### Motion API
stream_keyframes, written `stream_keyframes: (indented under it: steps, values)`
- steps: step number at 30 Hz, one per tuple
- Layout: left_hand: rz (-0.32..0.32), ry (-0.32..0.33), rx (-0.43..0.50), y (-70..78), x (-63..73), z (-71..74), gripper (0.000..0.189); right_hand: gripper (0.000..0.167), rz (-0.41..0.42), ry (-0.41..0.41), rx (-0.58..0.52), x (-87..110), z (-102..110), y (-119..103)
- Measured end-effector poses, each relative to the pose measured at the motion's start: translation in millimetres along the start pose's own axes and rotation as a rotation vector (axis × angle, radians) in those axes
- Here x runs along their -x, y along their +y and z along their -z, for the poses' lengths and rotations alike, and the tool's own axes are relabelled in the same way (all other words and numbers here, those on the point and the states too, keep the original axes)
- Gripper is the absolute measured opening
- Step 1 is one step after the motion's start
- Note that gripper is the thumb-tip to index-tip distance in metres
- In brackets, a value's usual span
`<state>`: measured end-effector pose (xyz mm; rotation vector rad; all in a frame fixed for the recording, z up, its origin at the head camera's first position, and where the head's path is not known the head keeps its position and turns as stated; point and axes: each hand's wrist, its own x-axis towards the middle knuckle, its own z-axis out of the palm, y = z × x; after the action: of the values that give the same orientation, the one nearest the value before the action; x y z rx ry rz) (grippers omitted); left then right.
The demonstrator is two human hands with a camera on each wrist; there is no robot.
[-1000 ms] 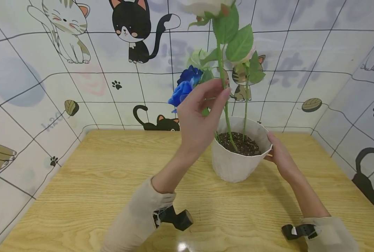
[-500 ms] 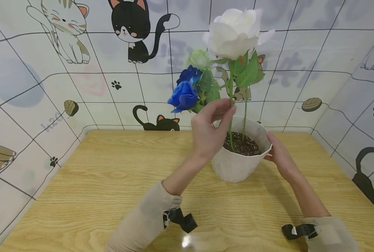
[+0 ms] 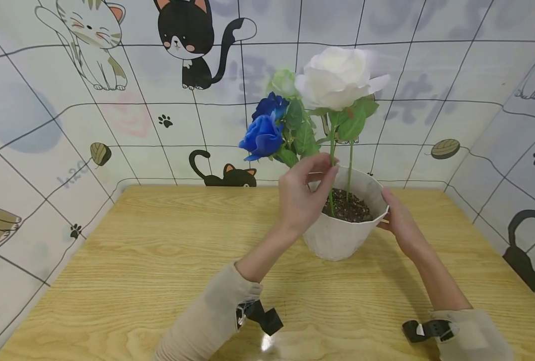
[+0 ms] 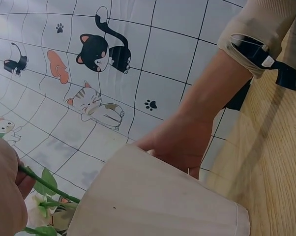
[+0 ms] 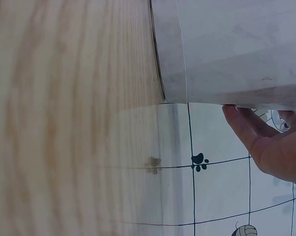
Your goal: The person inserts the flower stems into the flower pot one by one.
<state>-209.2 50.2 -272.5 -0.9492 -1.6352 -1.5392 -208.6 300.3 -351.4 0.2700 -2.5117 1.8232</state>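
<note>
My left hand (image 3: 301, 193) pinches the green stem (image 3: 332, 145) of a large white rose (image 3: 339, 77) between thumb and fingertips. The stem stands upright, its lower end in the dark soil (image 3: 350, 206) of a white flower pot (image 3: 335, 240). With its thumb at the rim and fingers against the outer wall, my right hand (image 3: 405, 225) holds the pot's right side. Fingers (image 5: 246, 128) of that hand touch the pot wall in the right wrist view. At the left edge of the left wrist view, the left hand (image 4: 5, 187) partly hides the stem.
Blue roses (image 3: 263, 135) and a pale green rose (image 3: 283, 84) lean out over the pot's left side. Another stem (image 3: 350, 170) rises behind the white rose. The pot stands on a wooden table (image 3: 182, 240), with a cat-patterned wall covering (image 3: 159, 150) behind.
My left hand has come down and slightly right with the white rose, whose bloom is now lower and wholly in view. The right hand stays on the pot.
</note>
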Motion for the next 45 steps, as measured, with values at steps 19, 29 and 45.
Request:
stream_keyframes:
  steps: [19,29,45]
  values:
    - [0.005,-0.011,0.027,-5.9,8.2,-2.7,0.01,0.07,0.009,0.01,-0.002,0.3,2.0,-2.3]
    - [0.063,-0.037,0.024,-6.6,13.8,-0.2,0.011,0.07,-0.009,0.015,-0.022,3.0,0.7,-0.6]
    - [0.159,-0.176,0.038,-7.0,28.6,2.6,0.014,0.071,-0.02,0.025,-0.012,1.0,-0.9,-1.1]
